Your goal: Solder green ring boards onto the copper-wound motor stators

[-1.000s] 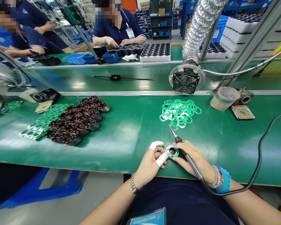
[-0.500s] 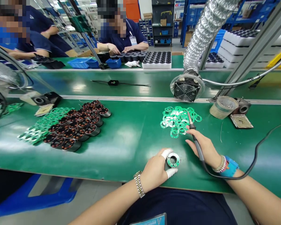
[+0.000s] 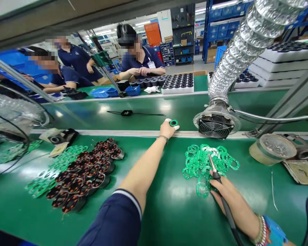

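My left hand (image 3: 167,130) is stretched far forward, past the pale rail. White-covered fingertips grip a small round part with a green ring-shaped circuit board (image 3: 174,123) on top. In my right hand (image 3: 232,198) is a soldering iron (image 3: 215,173), its tip pointing up and away from me. Beneath and beyond that tip lies a loose pile of green ring circuit boards (image 3: 201,164). Over to the left, rows of black round coil parts with copper windings (image 3: 84,171) stand on the green table, beside more green board rings (image 3: 64,160).
A fan (image 3: 215,126) on a silver duct hangs over the far rail (image 3: 133,134). A translucent tub (image 3: 272,150) and a sponge tray (image 3: 301,171) stand at right. A thin solder wire (image 3: 273,191) lies near them. Several co-workers sit or stand beyond the far strip.
My left hand has carried the round part from the near table edge forward over the far strip. My right hand still holds the soldering iron near the board pile. The camera view has shifted.
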### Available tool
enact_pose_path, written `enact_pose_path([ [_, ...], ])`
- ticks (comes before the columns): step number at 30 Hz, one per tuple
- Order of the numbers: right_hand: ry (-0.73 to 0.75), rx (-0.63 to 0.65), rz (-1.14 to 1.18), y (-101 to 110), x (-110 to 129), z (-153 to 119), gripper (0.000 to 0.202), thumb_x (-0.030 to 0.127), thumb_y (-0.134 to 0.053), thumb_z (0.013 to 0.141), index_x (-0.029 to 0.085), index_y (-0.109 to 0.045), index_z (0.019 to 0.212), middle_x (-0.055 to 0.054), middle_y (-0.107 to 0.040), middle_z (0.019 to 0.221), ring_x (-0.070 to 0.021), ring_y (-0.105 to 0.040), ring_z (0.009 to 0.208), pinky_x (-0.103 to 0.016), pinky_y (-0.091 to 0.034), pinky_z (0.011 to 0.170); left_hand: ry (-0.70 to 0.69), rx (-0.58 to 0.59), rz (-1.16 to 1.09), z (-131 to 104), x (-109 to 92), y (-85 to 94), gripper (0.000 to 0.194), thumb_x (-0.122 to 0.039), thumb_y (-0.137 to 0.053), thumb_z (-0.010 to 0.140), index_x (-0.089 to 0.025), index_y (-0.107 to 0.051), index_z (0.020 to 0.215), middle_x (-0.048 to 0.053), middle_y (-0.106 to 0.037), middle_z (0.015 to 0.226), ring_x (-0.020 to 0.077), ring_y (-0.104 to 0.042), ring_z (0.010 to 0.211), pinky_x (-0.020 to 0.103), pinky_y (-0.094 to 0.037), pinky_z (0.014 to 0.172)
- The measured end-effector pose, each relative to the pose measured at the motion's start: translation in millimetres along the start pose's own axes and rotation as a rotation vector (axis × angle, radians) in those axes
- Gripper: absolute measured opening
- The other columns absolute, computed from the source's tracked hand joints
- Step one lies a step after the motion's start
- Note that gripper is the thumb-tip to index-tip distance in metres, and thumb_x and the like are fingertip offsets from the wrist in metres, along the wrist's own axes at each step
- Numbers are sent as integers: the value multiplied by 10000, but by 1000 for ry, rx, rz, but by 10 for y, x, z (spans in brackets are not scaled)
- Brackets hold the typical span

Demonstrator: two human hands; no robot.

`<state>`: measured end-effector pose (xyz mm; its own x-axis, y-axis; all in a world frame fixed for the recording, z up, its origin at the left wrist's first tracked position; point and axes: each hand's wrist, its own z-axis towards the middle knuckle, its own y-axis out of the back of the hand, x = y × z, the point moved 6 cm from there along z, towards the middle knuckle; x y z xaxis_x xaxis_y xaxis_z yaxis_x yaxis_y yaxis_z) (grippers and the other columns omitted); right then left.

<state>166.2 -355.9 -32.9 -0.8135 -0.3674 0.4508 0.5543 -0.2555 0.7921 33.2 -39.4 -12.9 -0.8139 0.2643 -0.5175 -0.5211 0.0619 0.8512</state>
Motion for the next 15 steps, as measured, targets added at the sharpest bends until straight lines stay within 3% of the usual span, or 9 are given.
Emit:
enact_pose_path([
  [3,35,-19,13,9,-5,-26,438,75,-482,839,204,-415,1252,-147,-504,1230,-282,-480,1155,-473,-431,922,5,-16,58,159,-43,-137,540,-404,-639,742,-99,-482,1158,177,-646,1041,246,-621,957,307,-445,792],
  [7,81,-49,55,34,-3,-36,480,81,-514,818,208,-407,1267,-145,-463,1304,-288,-481,1175,-481,-418,949,-91,-68,174,-141,-33,-37,700,-426,-587,786,-99,-301,1335,186,-527,1236,223,-515,1124,282,-378,889],
  [10,115,-58,78,25,11,-26,467,101,-536,810,191,-417,1253,-153,-452,1317,-288,-486,1179,-451,-426,959,-123,-103,299,-570,179,305,653,-382,-623,765,-174,-352,1323,128,-471,1305,219,-445,1187,283,-329,958],
  [15,141,-65,48,47,109,10,397,149,-522,821,186,-447,1209,-150,-500,1267,-267,-545,1118,-396,-462,941,107,-218,502,-1281,986,1121,498,-356,-597,758,-89,-513,1171,228,-462,1260,387,-359,1209,541,-254,976],
])
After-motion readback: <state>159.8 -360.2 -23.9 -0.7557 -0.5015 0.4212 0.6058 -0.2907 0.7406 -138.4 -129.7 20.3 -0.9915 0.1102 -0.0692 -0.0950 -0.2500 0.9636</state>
